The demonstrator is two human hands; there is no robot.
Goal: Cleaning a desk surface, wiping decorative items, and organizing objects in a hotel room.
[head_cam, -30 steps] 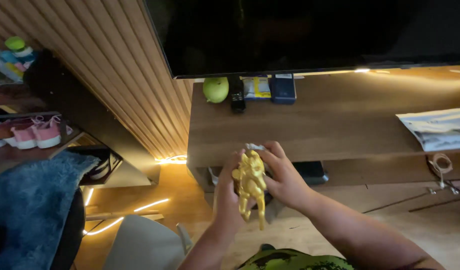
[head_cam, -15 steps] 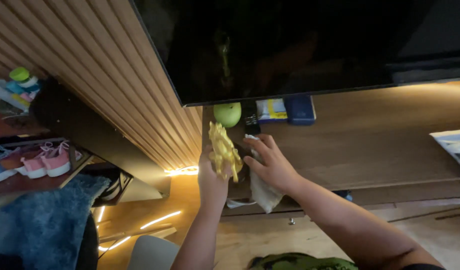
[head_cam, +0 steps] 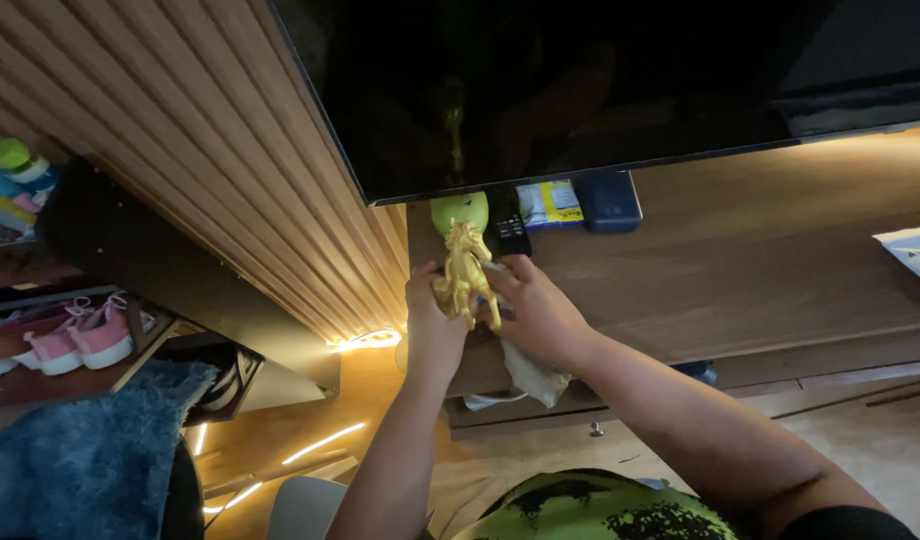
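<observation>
Both hands' grip clamped the gold horse figurine: left hand steadying, right hand pressing a cloth beneath; wiping seemingly underway, turning it next.

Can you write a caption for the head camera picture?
Two hands hold a gold horse figurine and a pale cloth over a wooden shelf.

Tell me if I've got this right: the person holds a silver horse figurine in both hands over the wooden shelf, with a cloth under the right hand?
Not quite. In the head view the horse figurine is gold, not silver. Both the left hand and right hand hold it over the wooden shelf, cloth under the right hand.
</observation>
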